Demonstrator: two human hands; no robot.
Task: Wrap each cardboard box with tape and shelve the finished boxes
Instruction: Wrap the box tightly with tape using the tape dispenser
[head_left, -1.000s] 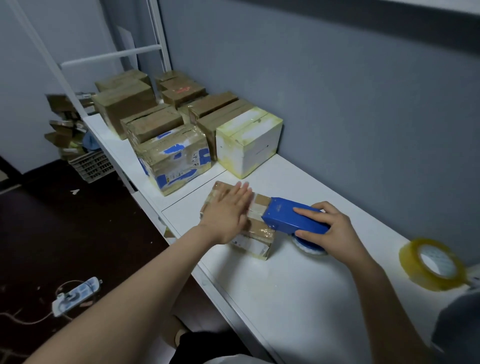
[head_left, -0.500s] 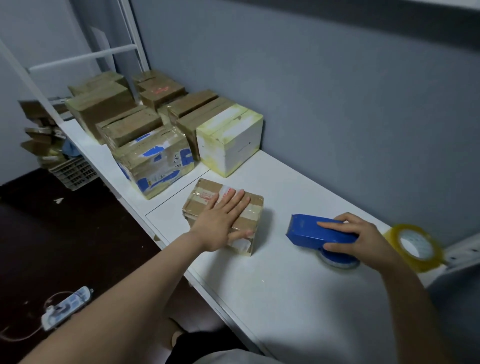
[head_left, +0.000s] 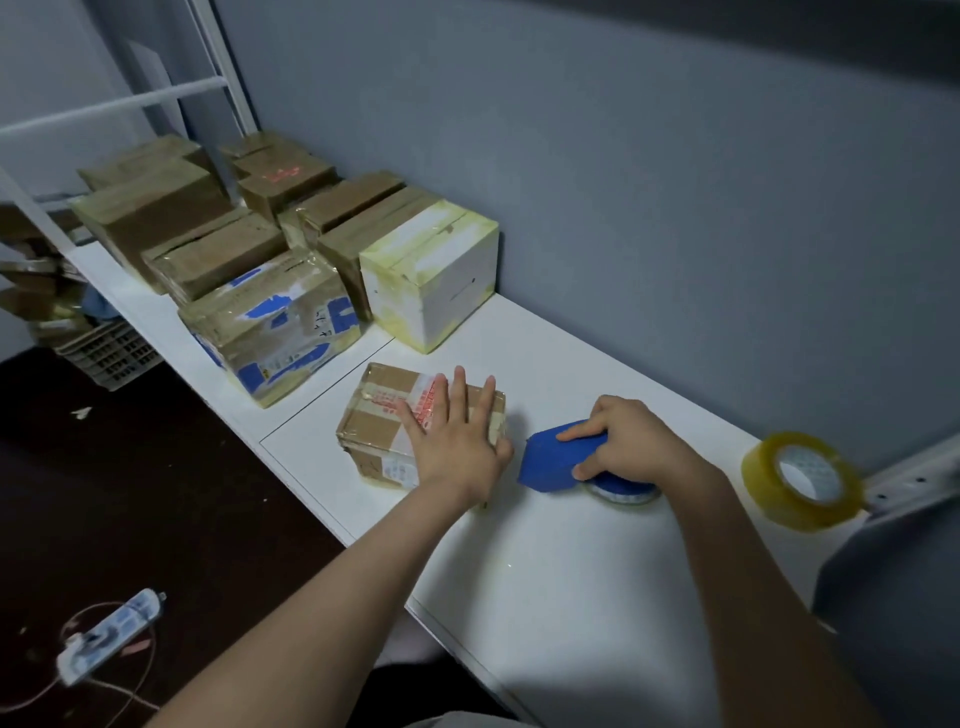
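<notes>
Tape in clear bands crosses the top of the small brown cardboard box near the middle of the frame, with red print showing under it; the box sits flat on the white tabletop, close to the table's front edge; the left hand lies on the box's right half, palm down, fingers straight and spread, pressing rather than gripping; just right of it, the right hand has fingers and thumb curled round the blue plastic tape dispenser; the dispenser's nose points toward the box and stands just beside its right end, though whether they touch cannot be told; the dispenser's roll rests on the tabletop under the hand; near the right edge of the frame a loose yellowish roll of clear tape stands on its edge, well apart from the dispenser; in the upper left a cluster of taped boxes stands along the grey wall: a white box with yellow-taped edges nearest the small box, a brown box with blue patches to its left, plainer brown cardboard boxes behind; in the lower left a white power strip with its cable lies on the dark floor; at the left edge a pale slatted plastic crate shows below the tabletop.
</notes>
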